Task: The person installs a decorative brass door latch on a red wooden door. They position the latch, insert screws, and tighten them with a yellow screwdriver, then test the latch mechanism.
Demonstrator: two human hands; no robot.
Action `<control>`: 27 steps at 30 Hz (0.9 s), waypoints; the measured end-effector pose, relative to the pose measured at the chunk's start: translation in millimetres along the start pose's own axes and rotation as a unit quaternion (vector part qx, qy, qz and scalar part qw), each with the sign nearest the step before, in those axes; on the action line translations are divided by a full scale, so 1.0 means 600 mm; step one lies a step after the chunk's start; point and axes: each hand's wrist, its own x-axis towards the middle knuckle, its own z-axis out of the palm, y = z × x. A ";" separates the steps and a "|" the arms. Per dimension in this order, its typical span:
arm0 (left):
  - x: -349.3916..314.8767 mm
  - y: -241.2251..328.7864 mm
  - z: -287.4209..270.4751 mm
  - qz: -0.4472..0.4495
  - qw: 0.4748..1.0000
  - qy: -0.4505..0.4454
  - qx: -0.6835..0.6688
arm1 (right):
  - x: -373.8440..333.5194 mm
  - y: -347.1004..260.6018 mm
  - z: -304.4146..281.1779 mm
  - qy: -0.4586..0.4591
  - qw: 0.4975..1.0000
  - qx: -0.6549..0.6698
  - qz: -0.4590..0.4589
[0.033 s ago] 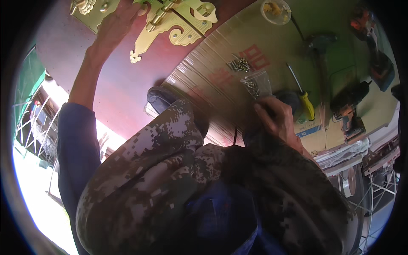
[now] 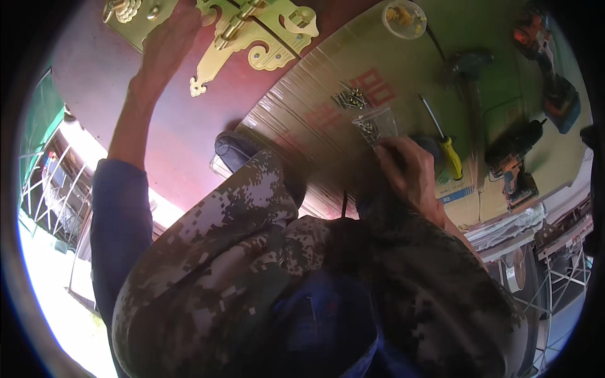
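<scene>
My left hand [image 2: 171, 39] reaches to the top edge of the view, over the red panel [image 2: 167, 126]. Its fingers are partly cut off and blurred beside an ornate brass hinge plate [image 2: 242, 47], so their grip does not show. My right hand [image 2: 409, 170] is closed, fingers bent toward the thumb, at the lower edge of a clear plastic bag of screws [image 2: 373, 126]. Whatever lies between those fingertips is too small or hidden to name. Just beyond the bag, loose screws [image 2: 351, 96] lie in a heap on the cardboard [image 2: 315, 82].
To the right on the cardboard lie a yellow-handled screwdriver [image 2: 450, 154], a hammer [image 2: 471, 94] and two cordless power tools, one near [image 2: 513, 160], one farther off [image 2: 554, 82]. A round tub of small yellow pieces [image 2: 403, 20] stands at the back. My shoe [image 2: 235, 150] touches the cardboard's left edge.
The whole view has shifted slightly. My left hand has moved a little back toward me; my right hand stays by the bag of screws.
</scene>
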 end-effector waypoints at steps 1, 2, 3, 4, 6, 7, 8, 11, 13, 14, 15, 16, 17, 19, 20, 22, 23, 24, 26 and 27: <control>-0.004 0.056 -0.004 -0.031 0.999 0.040 0.013 | 0.015 0.004 0.012 0.079 0.991 -0.068 -0.083; -0.013 0.104 0.019 -0.040 0.995 0.058 -0.072 | 0.026 0.001 0.015 0.111 0.983 -0.112 -0.093; -0.034 0.152 0.008 -0.061 0.987 0.071 -0.133 | 0.044 -0.007 0.015 0.125 0.976 -0.136 -0.118; -0.060 0.200 0.056 -0.052 0.953 0.067 -0.291 | 0.052 -0.010 0.016 0.148 0.964 -0.175 -0.135; -0.080 0.295 0.086 0.027 0.935 0.074 -0.346 | 0.075 -0.011 0.018 0.139 0.955 -0.185 -0.184; -0.076 0.343 0.089 0.037 0.952 0.088 -0.292 | 0.090 -0.007 0.017 0.143 0.947 -0.198 -0.207; -0.068 0.366 0.093 0.008 0.951 0.088 -0.296 | 0.103 -0.006 0.022 0.138 0.944 -0.200 -0.224; -0.066 0.392 0.099 -0.032 0.949 0.086 -0.302 | 0.124 -0.003 0.040 0.106 0.931 -0.255 -0.237; -0.067 0.383 0.102 0.000 0.954 0.086 -0.287 | 0.126 -0.011 0.040 0.099 0.926 -0.275 -0.239; -0.069 0.380 0.111 0.011 0.955 0.100 -0.279 | 0.135 -0.012 0.045 0.096 0.924 -0.278 -0.244; -0.071 0.382 0.119 0.023 0.956 0.117 -0.270 | 0.140 -0.013 0.047 0.091 0.926 -0.281 -0.236; -0.071 0.380 0.123 0.034 0.956 0.133 -0.260 | 0.142 -0.012 0.047 0.087 0.927 -0.284 -0.229; -0.073 0.381 0.123 0.044 0.955 0.129 -0.262 | 0.136 -0.010 0.045 0.080 0.929 -0.292 -0.214; -0.074 0.384 0.121 0.004 0.948 0.120 -0.294 | 0.133 -0.014 0.041 0.076 0.938 -0.272 -0.201; -0.077 0.384 0.115 -0.017 0.943 0.116 -0.311 | 0.133 -0.018 0.040 0.073 0.942 -0.263 -0.194; -0.083 0.377 0.096 -0.061 0.893 0.104 -0.433 | 0.130 -0.030 0.040 0.042 0.984 -0.136 -0.112; -0.084 0.378 0.085 -0.078 0.859 0.094 -0.497 | 0.125 -0.034 0.038 0.028 0.995 -0.073 -0.062; -0.082 0.380 0.073 -0.095 0.818 0.077 -0.562 | 0.122 -0.042 0.039 0.010 0.998 0.054 -0.025; -0.076 0.380 0.048 -0.127 0.723 0.036 -0.678 | 0.117 -0.062 0.042 -0.026 0.950 0.307 0.050; -0.075 0.376 0.042 -0.148 0.698 0.016 -0.700 | 0.119 -0.063 0.042 -0.033 0.940 0.333 0.062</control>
